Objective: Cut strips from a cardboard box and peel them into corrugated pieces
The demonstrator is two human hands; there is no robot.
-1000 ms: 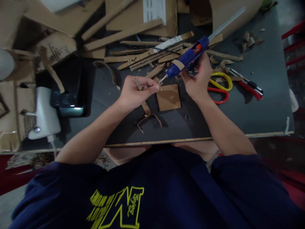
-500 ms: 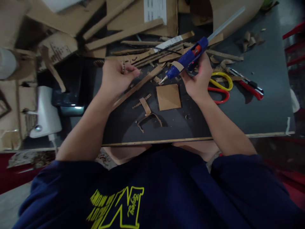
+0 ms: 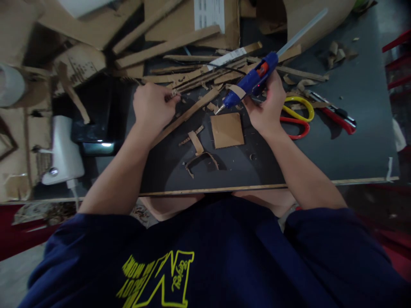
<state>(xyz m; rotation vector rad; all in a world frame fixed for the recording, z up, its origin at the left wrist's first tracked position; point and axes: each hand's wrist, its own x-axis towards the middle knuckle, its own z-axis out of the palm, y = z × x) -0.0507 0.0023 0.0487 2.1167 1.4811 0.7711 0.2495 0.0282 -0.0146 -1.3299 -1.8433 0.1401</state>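
Observation:
In my right hand (image 3: 268,102) is a blue hot glue gun (image 3: 250,81), its nozzle pointing down and left, a clear glue stick (image 3: 302,34) out of its back. My left hand (image 3: 154,105) pinches a small corrugated cardboard piece (image 3: 175,92), mostly hidden by the fingers. Below the nozzle lies a square piece of cardboard (image 3: 227,130). Left of the square is a small figure of joined cardboard strips (image 3: 198,143) with a curved lower strip. A long cardboard strip (image 3: 189,112) runs diagonally beside my left hand.
Scissors with yellow and red handles (image 3: 298,117) and a red utility knife (image 3: 338,115) lie to the right. Cardboard strips (image 3: 167,49) are heaped at the back. A white power adapter (image 3: 62,152) and a dark phone-like device (image 3: 91,115) are at left.
My left hand has shifted slightly left, and the cardboard piece in its fingers has turned. My right hand and the glue gun have barely moved.

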